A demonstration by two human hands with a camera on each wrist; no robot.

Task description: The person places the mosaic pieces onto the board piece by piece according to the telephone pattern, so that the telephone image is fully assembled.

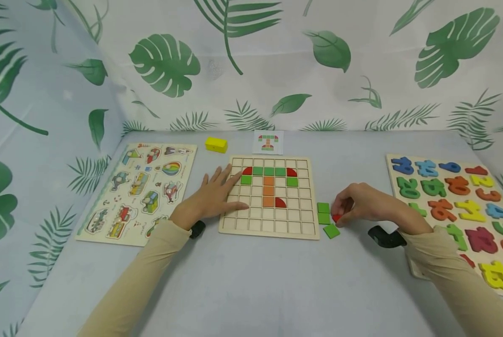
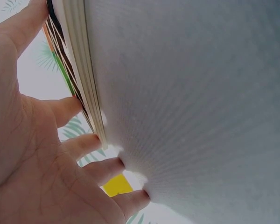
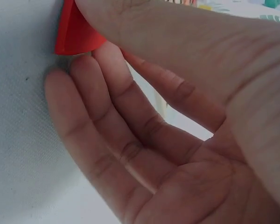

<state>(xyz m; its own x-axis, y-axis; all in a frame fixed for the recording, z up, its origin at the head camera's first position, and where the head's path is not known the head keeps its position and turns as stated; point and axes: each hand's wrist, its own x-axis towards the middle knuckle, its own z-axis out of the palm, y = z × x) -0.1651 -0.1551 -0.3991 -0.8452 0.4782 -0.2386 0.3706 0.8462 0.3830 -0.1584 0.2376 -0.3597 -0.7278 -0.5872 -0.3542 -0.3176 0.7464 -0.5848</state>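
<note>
A wooden grid board [image 1: 243, 226] lies in the middle of the table, with green, orange and red pieces set in its cells as a T-like figure. My left hand [image 1: 211, 194] rests spread on the board's left edge; in the left wrist view its straight fingers touch the rim. To the right of the board, my right hand [image 1: 361, 203] pinches a red quarter-round piece [image 3: 77, 30] between thumb and fingers, close to the tabletop. Several loose green squares [image 1: 323, 218] lie between that hand and the board. A pattern card [image 1: 255, 146] sits behind the board.
A picture puzzle board [image 1: 154, 161] lies at the left, partly behind the left forearm. On the right is a number puzzle board [image 1: 411, 206], partly under the right forearm. A yellow block [image 1: 216, 144] stands at the back left. A leaf-print cloth [image 1: 251, 93] hangs behind.
</note>
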